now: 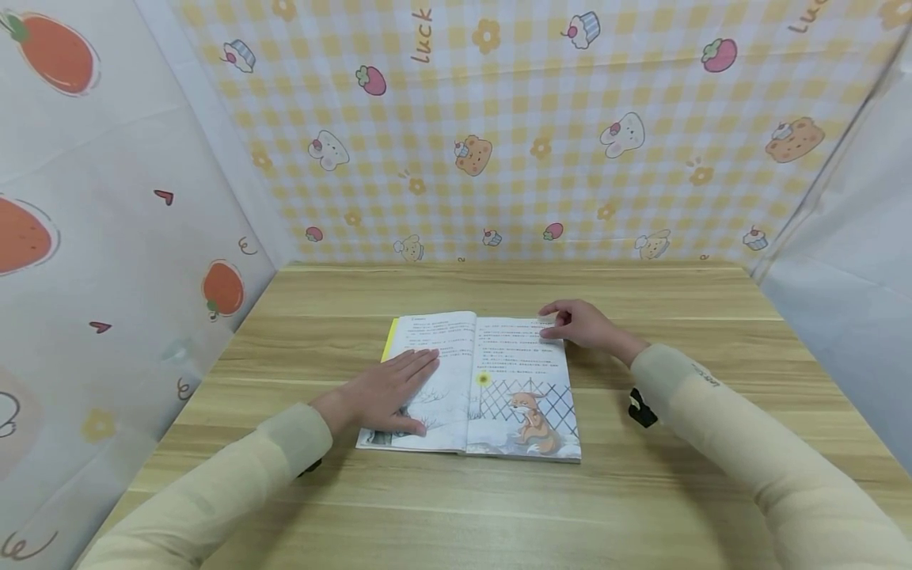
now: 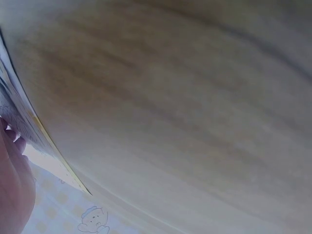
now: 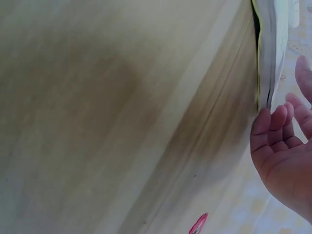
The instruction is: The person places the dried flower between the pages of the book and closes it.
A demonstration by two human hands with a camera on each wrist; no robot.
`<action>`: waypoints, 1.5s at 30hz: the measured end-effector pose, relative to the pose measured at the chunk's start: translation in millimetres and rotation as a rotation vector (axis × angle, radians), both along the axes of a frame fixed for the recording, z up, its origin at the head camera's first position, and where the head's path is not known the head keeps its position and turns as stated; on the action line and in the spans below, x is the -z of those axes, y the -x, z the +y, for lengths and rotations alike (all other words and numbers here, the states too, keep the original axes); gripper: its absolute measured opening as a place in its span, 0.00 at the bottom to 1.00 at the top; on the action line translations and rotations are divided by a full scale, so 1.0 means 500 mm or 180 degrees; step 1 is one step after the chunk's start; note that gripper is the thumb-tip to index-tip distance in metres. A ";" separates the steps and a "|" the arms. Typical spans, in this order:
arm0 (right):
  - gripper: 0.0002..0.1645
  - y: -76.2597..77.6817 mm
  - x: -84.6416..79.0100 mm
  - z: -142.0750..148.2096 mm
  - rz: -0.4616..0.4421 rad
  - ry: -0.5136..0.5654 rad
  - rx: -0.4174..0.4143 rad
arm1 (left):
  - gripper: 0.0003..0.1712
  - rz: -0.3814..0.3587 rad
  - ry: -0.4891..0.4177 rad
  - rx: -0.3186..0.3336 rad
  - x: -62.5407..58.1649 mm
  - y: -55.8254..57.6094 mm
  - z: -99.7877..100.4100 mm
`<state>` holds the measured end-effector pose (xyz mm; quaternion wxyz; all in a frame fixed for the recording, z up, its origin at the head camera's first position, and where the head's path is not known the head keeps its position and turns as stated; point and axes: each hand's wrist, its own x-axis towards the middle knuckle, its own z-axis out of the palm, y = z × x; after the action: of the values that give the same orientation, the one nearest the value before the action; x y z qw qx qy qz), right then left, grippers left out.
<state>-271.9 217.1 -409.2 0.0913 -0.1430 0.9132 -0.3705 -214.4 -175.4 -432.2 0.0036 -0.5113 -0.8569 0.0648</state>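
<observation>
An open picture book [image 1: 516, 352] lies on the wooden table, with text on both pages and a fox drawing at the lower right. My left hand [image 1: 388, 392] rests flat on the left page, its fingers pointing up and right. At the upper right corner of the book is my right hand [image 1: 586, 326], fingers bent and thumb apart from the forefinger. In the right wrist view, the lower fingers of the right hand [image 3: 285, 151] touch the book's page edges [image 3: 266, 58]. Only part of the left hand [image 2: 14, 187] shows in the left wrist view.
Wood-grain tabletop [image 1: 499, 514] surrounds the book. A yellow checked cloth [image 1: 527, 190] hangs behind the table, and a white printed sheet [image 1: 142, 261] hangs on the left. A black strap piece [image 1: 642, 408] shows beside the right sleeve.
</observation>
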 end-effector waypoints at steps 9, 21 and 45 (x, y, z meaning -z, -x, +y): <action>0.32 0.004 0.004 0.010 -0.0215 -0.0142 0.0042 | 0.61 -0.0018 0.0029 -0.0029 0.000 0.000 -0.001; 0.32 0.003 0.012 0.011 -0.0219 -0.0249 0.0077 | 0.61 -0.0035 0.0048 -0.0047 0.004 0.001 -0.001; 0.18 -0.012 0.013 0.002 0.0020 0.0371 0.0729 | 0.61 -0.0111 0.0031 -0.0084 0.001 0.002 0.001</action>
<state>-265.8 218.1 -415.6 0.0371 -0.0439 0.9008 -0.4305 -215.6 -174.9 -432.9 -0.0147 -0.5010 -0.8632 0.0601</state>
